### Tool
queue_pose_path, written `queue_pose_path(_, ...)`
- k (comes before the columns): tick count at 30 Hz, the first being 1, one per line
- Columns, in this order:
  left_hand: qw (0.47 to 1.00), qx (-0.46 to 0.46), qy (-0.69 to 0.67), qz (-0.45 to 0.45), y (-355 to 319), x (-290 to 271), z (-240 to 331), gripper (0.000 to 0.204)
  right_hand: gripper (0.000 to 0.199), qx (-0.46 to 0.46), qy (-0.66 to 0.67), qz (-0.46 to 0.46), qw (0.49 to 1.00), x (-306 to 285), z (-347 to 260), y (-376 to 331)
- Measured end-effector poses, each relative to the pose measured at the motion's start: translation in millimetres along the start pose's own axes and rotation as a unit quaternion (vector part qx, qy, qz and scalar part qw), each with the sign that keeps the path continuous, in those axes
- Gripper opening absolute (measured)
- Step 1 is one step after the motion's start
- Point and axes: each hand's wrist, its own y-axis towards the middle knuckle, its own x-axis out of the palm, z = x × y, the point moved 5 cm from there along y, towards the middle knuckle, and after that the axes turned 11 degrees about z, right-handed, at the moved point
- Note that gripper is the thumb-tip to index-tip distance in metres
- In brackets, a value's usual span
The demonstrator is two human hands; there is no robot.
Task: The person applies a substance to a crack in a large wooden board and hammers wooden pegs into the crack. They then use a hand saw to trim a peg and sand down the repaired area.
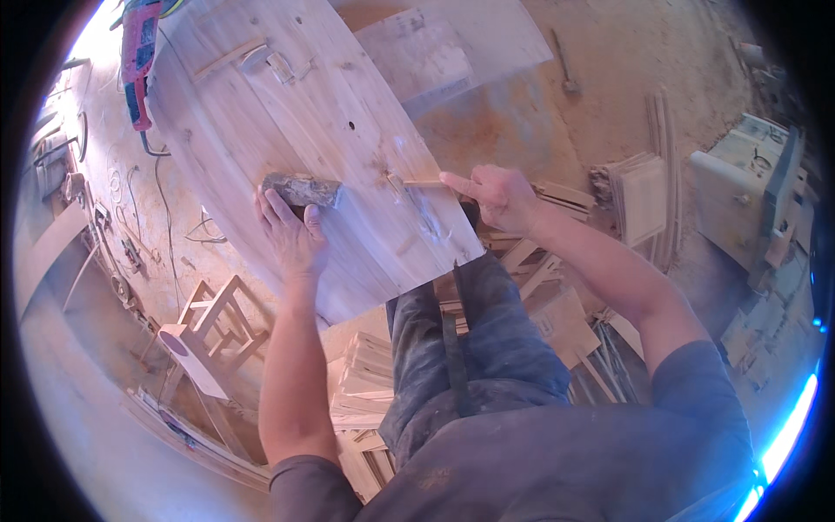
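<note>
From the worker's waist, the dark, rough block (pixel 306 188) lies at eleven o'clock on the pale wood panel (pixel 348 235), the left hand (pixel 297 242) spread over one end; whether it grips, I can't tell. Just shy of twelve, the right hand (pixel 504 198) is curled round a slim wooden-handled tool (pixel 424 184), one finger stretched along it. Looks like surface work near the panel's edge; the next move seems to call for a steady block and light, controlled tool.

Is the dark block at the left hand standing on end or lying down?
Lying down: the dark block has its long side on the pale board, the left hand against it.
</note>
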Motion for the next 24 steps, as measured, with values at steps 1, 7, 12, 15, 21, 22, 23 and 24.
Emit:
queue_pose_path(1, 1.0, 0.03, -0.004, -0.004, 2.3, -2.0, -0.9, 0.077, 0.056, 0.003, -0.001, -0.003, 1.0, -0.8, -1.8, -7.4)
queue_pose_path(7, 0.998, 0.056, -0.009, 0.012, 4.5, -4.2, 1.3, 0.082, 0.06, 0.02, -0.002, 0.01, 1.0, -4.3, -1.8, -9.6)
queue_pose_path(12, 0.999, 0.052, -0.007, 0.016, 5.9, -5.7, -0.7, 0.085, 0.058, 0.001, -0.025, 0.045, 0.999, 3.1, 2.1, 36.5)
queue_pose_path(15, 0.999, 0.052, 0.0, 0.015, 5.4, -3.9, -0.7, 0.085, 0.059, 0.009, -0.026, 0.039, 0.999, 12.9, -1.7, 9.5)
queue_pose_path(21, 0.999, 0.045, -0.003, 0.009, 4.5, -6.9, 4.9, 0.085, 0.066, 0.048, -0.025, 0.014, 0.998, 12.5, -22.6, -55.5)
queue_pose_path(22, 0.999, 0.046, -0.001, 0.01, 4.1, -6.0, 3.9, 0.085, 0.067, 0.049, -0.031, 0.01, 0.998, 13.0, -24.3, -63.2)
queue_pose_path(23, 0.999, 0.046, 0.0, 0.012, 4.2, -5.3, 3.6, 0.085, 0.068, 0.053, -0.032, 0.0, 0.998, 11.9, -24.8, -71.6)
queue_pose_path(24, 0.999, 0.043, 0.002, 0.009, 3.8, -5.7, 3.7, 0.085, 0.069, 0.058, -0.031, -0.011, 0.998, 10.0, -27.2, -79.3)
